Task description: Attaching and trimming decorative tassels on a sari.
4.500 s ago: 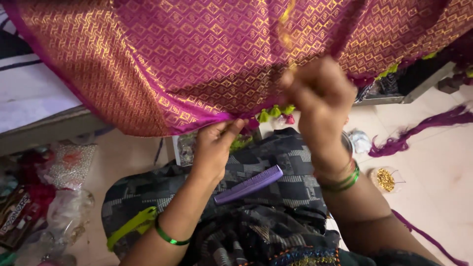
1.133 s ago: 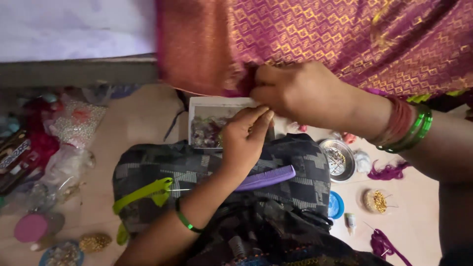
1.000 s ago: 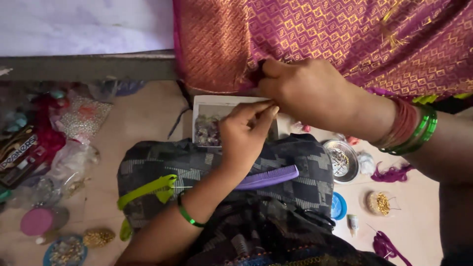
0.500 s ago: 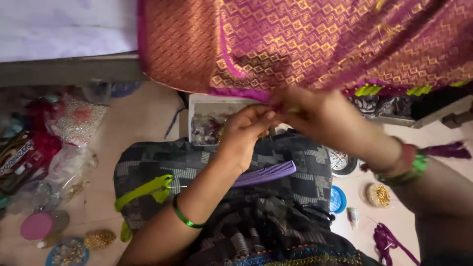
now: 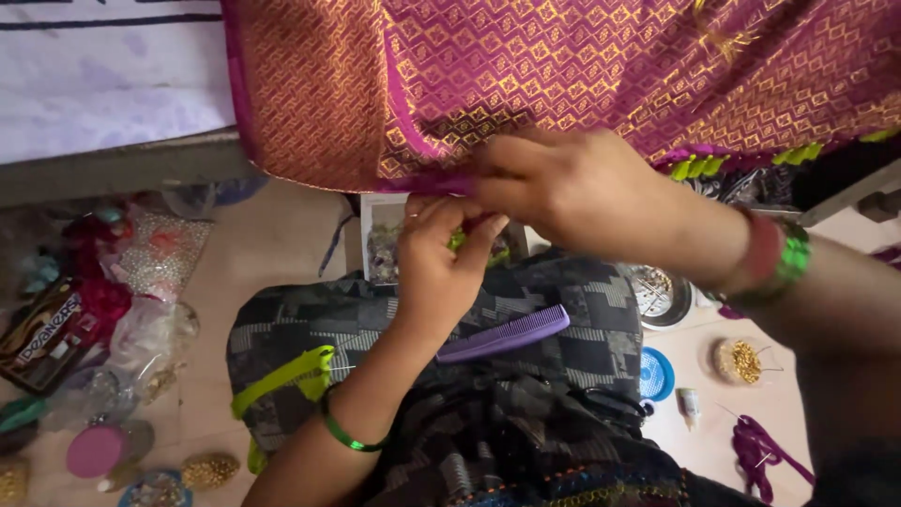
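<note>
— Floor point(image 5: 282, 244) below is pale tile; bead packets point(image 5: 160, 253) lie at the left, small dishes point(image 5: 657, 296) at the right; what hangs above?

— Magenta and gold brocade fabric point(image 5: 563, 75), draped from the top; both hands meet at its lower edge.

— How do the hands sit?

— Right hand point(image 5: 572, 188) is closed, pinching the fabric's border; left hand point(image 5: 441, 263) is closed just beneath, fingertips touching that edge; a purple comb point(image 5: 507, 333) rests on the lap cloth point(image 5: 563, 310).
</note>
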